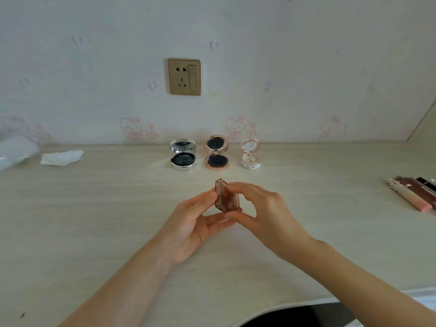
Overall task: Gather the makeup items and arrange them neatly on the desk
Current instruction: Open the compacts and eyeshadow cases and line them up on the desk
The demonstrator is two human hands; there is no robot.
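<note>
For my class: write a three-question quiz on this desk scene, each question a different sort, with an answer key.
1. True or false: both hands hold the brown case.
2. How many open round compacts stand by the wall? A two, B three, C four.
3. Fill in: the lip gloss tubes lie at the desk's ____ edge.

Key: 1 true: left hand and right hand pinch it. 2 B: silver compact, rose-gold compact, white compact. 3 right.

A small brown see-through case (223,197) stood on edge above the desk; three round compacts (216,152) sat open in a row behind, lip tubes (411,193) far right.
</note>
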